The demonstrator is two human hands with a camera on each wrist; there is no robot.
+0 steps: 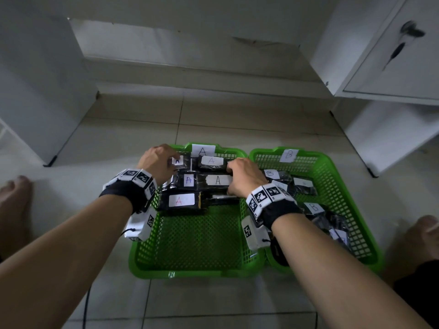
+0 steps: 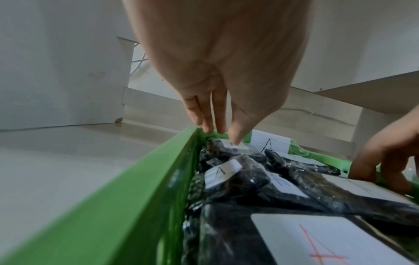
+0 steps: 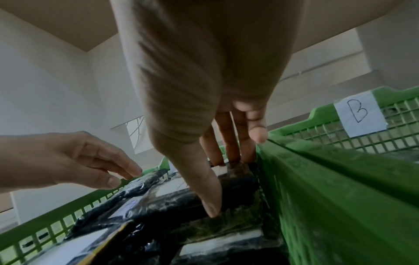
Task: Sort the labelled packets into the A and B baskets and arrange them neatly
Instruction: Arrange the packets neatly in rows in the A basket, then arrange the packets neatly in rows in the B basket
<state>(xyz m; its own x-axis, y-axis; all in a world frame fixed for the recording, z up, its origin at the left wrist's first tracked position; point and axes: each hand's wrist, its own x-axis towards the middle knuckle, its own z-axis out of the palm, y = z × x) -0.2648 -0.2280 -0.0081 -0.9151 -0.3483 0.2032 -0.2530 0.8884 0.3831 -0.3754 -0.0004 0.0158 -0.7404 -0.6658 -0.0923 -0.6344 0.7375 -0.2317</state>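
Two green baskets stand side by side on the floor: the A basket (image 1: 190,273) on the left and the B basket (image 1: 332,162) on the right. Several black A-labelled packets fill the far half of the A basket. My left hand (image 1: 174,160) pinches the far-left A packet (image 1: 183,161), thumb on its label and fingers behind its far edge (image 2: 226,150). My right hand (image 1: 234,179) grips the right end of a long A packet (image 1: 215,181) against the basket's right wall, thumb on the near side and fingers on the far side. A red-lettered A packet (image 1: 181,201) lies nearest me. B packets (image 1: 304,184) lie loosely in the B basket.
White cabinets (image 1: 392,67) stand at the far left and right, with a step between them. My bare feet rest on the tiles at the left (image 1: 14,198) and right (image 1: 425,233). A thin cable (image 1: 85,305) runs over the floor near the A basket.
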